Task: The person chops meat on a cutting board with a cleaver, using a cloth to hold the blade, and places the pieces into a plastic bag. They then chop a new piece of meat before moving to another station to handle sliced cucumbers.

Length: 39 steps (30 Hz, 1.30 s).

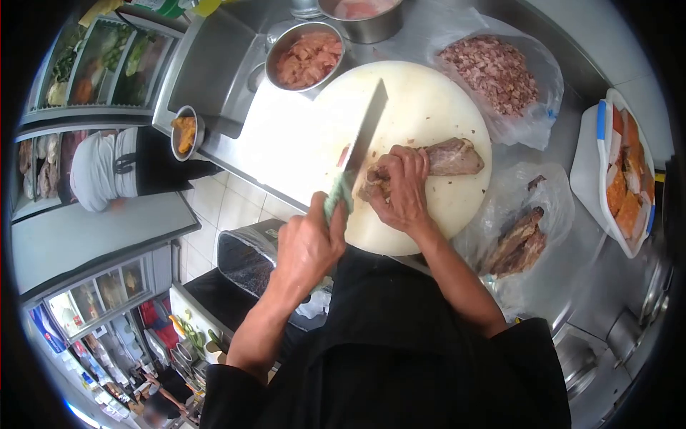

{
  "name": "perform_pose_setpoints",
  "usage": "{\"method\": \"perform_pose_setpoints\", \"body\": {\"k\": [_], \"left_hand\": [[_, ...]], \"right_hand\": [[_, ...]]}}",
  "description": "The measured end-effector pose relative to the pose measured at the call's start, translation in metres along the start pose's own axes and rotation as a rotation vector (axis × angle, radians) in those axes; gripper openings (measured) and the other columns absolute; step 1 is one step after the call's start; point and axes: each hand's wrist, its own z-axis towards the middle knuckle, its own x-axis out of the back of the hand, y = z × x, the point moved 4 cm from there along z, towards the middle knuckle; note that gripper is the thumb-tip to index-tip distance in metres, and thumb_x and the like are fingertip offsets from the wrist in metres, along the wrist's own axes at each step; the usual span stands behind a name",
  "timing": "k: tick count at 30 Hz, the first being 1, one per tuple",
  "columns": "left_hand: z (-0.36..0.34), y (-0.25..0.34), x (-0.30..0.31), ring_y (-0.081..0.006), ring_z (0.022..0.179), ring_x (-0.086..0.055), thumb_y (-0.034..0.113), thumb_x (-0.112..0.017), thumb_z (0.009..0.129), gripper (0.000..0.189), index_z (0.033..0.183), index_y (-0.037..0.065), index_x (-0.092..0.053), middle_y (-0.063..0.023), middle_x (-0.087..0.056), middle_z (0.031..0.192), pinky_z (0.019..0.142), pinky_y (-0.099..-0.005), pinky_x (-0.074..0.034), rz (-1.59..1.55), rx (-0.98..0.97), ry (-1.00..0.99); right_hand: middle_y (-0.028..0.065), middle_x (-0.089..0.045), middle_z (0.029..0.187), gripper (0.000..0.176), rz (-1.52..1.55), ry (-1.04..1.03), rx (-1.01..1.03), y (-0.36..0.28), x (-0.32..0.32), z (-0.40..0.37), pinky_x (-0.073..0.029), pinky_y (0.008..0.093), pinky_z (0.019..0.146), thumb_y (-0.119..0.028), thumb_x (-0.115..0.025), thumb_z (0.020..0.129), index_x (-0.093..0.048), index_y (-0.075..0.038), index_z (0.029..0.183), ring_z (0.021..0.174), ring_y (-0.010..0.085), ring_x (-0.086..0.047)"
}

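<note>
While a co-worker in a white top and black apron (107, 168) bends at a counter on the far left, beside a small steel bowl of orange-yellow food (186, 133), a person cuts meat at a stainless counter. The left hand (307, 243) is closed in a full grip round the green handle of a cleaver (362, 143). The blade stands on edge and angles away from the body, apparently so that its edge meets the near end of the cut. Behind the blade a steel bowl (275, 44) holds diced pinkish meat, within easy reach of the round white cutting board (429, 93). The right hand (404, 189) has its fingers curled down and clamped on a slab of cooked meat (454, 157). The slab lies on the board's right half, pinned right beside the blade, seemingly to stop it sliding. A second steel bowl (371, 30) sits at the top edge with something pale inside. To the right, an open plastic bag (543, 86) holds a heap of finely chopped meat, and another bag (550, 193) below it holds dark cooked strips. At the far right, a white tray (589, 168) carries orange-crusted pieces.
</note>
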Motion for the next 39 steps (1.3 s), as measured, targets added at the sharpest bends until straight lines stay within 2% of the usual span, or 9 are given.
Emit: {"method": "perform_pose_setpoints", "body": {"k": [3,6,16,19,21,26,28,33,39], "left_hand": [[-0.008,-0.003,-0.009,-0.0487,0.053,-0.06,0.022,-0.061,0.097,0.023,0.091,0.001,-0.054,-0.0265,-0.057,0.054,0.053,-0.0559,-0.05,0.058,-0.071,-0.015],[-0.012,-0.005,-0.01,-0.048,0.056,-0.06,0.022,-0.062,0.097,0.025,0.09,-0.002,-0.056,-0.0262,-0.056,0.055,0.056,-0.0535,-0.048,0.067,-0.015,-0.038],[-0.019,-0.002,-0.013,-0.0486,0.055,-0.059,0.021,-0.062,0.097,0.025,0.087,-0.001,-0.055,-0.0267,-0.057,0.056,0.055,-0.0563,-0.048,0.1,-0.052,-0.064],[-0.035,-0.006,-0.006,-0.0459,0.05,-0.061,0.021,-0.061,0.096,0.023,0.087,0.0,-0.054,-0.0251,-0.059,0.054,0.051,-0.0553,-0.051,0.181,-0.146,-0.044],[-0.043,-0.01,-0.002,-0.0457,0.05,-0.061,0.021,-0.061,0.096,0.024,0.085,0.0,-0.055,-0.0252,-0.059,0.054,0.05,-0.0537,-0.052,0.154,-0.055,-0.118],[0.014,-0.002,-0.031,-0.0504,0.06,-0.061,0.022,-0.06,0.097,0.026,0.088,-0.003,-0.058,-0.0302,-0.059,0.062,0.057,-0.056,-0.05,0.1,-0.072,-0.104],[0.017,0.0,-0.031,-0.0454,0.052,-0.063,0.021,-0.061,0.096,0.025,0.085,-0.001,-0.057,-0.026,-0.06,0.056,0.049,-0.0524,-0.052,0.109,-0.163,-0.039],[-0.033,-0.022,-0.025,-0.0451,0.054,-0.065,0.026,-0.061,0.096,0.025,0.09,0.001,-0.06,-0.027,-0.061,0.057,0.053,-0.0523,-0.054,0.188,-0.05,-0.122],[0.038,-0.007,-0.067,-0.0518,0.064,-0.063,0.027,-0.059,0.097,0.031,0.094,-0.004,-0.061,-0.0339,-0.061,0.067,0.061,-0.058,-0.052,0.109,-0.039,-0.05]], "right_hand": [[0.015,-0.048,0.12,0.045,-0.017,-0.02,-0.005,0.0,0.0,0.001,-0.018,0.0599,0.114,-0.02,-0.065,0.073,-0.05,-0.011,0.115,0.121,0.0371,-0.043],[0.0154,-0.048,0.12,0.044,-0.019,-0.024,-0.002,0.001,-0.001,0.001,-0.019,0.0593,0.114,-0.02,-0.065,0.073,-0.05,-0.01,0.114,0.121,0.0371,-0.043],[0.0168,-0.048,0.12,0.046,0.004,-0.008,-0.002,0.001,-0.001,0.001,-0.02,0.0603,0.111,-0.02,-0.063,0.069,-0.05,-0.008,0.112,0.119,0.0374,-0.043],[0.0164,-0.049,0.119,0.045,-0.011,-0.014,-0.009,0.0,-0.001,0.001,-0.02,0.0592,0.111,-0.021,-0.063,0.07,-0.051,-0.008,0.111,0.118,0.037,-0.044],[0.0161,-0.05,0.119,0.044,-0.021,-0.02,-0.022,0.001,0.001,0.004,-0.021,0.0584,0.112,-0.022,-0.063,0.07,-0.052,-0.008,0.11,0.118,0.0367,-0.045],[0.0154,-0.053,0.109,0.041,0.007,-0.063,-0.025,0.001,-0.003,0.004,-0.023,0.056,0.11,-0.023,-0.063,0.068,-0.051,-0.007,0.104,0.113,0.0348,-0.046],[0.0149,-0.054,0.107,0.041,0.003,-0.04,-0.009,-0.001,-0.002,0.003,-0.023,0.0554,0.109,-0.022,-0.062,0.068,-0.051,-0.007,0.103,0.112,0.0343,-0.046],[0.0142,-0.054,0.104,0.038,-0.001,-0.015,0.015,-0.003,0.0,0.006,-0.025,0.0544,0.106,-0.022,-0.058,0.067,-0.051,-0.006,0.1,0.108,0.0333,-0.047],[0.0154,-0.055,0.109,0.039,-0.024,-0.061,-0.005,0.003,-0.003,0.003,-0.025,0.0551,0.107,-0.024,-0.058,0.068,-0.052,-0.005,0.102,0.112,0.034,-0.047]]}}
